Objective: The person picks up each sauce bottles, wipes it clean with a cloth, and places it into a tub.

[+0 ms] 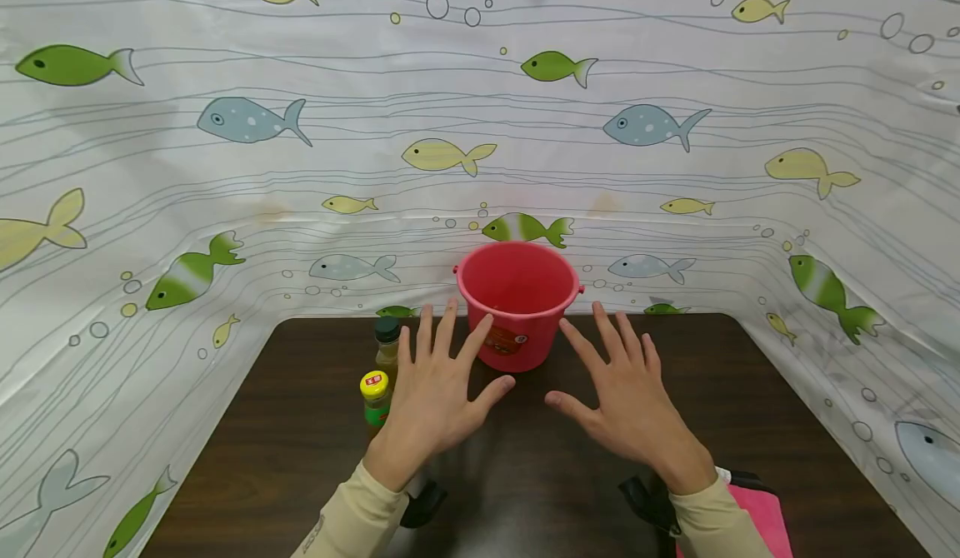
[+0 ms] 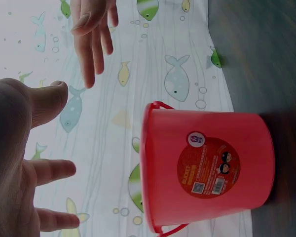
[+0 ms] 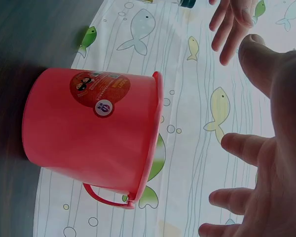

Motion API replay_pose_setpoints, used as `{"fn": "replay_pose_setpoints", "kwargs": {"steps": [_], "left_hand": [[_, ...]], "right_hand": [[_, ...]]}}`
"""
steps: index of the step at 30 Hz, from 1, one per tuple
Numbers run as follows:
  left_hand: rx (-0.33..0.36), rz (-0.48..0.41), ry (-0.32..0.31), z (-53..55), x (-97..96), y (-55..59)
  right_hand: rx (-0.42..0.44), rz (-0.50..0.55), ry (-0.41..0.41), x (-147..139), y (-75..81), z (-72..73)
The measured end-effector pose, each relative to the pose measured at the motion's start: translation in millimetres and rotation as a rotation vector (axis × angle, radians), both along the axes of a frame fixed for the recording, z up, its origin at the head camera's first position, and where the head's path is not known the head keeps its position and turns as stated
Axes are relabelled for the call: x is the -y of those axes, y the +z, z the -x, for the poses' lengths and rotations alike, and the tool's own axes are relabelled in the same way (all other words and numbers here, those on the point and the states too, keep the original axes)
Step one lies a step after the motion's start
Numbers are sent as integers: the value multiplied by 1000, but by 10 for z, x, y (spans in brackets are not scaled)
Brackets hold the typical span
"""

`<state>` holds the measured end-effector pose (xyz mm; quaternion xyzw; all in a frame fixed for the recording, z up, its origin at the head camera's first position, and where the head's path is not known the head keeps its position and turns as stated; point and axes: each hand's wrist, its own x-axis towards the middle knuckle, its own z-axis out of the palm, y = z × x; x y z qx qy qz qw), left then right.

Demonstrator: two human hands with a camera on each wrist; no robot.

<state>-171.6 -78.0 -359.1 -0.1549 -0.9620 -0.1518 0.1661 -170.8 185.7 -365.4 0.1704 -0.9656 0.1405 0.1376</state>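
Note:
A pink-red bucket (image 1: 517, 337) with a round label stands upright at the back middle of the dark table. My left hand (image 1: 435, 396) hovers in front of it on the left, fingers spread and holding nothing. On the right, my right hand (image 1: 626, 400) is likewise spread and holds nothing. Both wrist views show the bucket (image 2: 207, 163) apart from the fingers, its handle (image 3: 106, 199) hanging down along the side. Just beyond the left hand stand a bottle with a yellow cap (image 1: 375, 386) and one with a dark green cap (image 1: 387, 330), both partly hidden by that hand.
Beneath the right forearm lies a bright pink item (image 1: 765, 516) with a black edge, mostly covered by the sleeve. White cloth (image 1: 480, 191) printed with fish surrounds the back and sides of the dark wooden tabletop (image 1: 247, 458).

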Motion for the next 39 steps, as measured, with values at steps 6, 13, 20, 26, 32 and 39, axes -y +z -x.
{"fn": "replay_pose_setpoints", "kwargs": {"steps": [6,13,20,26,32,39], "left_hand": [[-14,12,21,-22,24,-2],[-92,-12,63,-64,128,1],[-143,-31,110,-133,342,57],[-124,-31,113,-198,511,107],[-8,-41,108,-282,604,117],[95,-36,94,-308,676,56]], "right_hand": [[-6,4,13,0,-7,-10],[-23,19,40,0,-18,-5],[-17,27,55,-1,-16,3],[-14,25,64,-6,-6,10],[-19,23,68,-9,7,12],[-11,16,72,-3,-38,-2]]}}
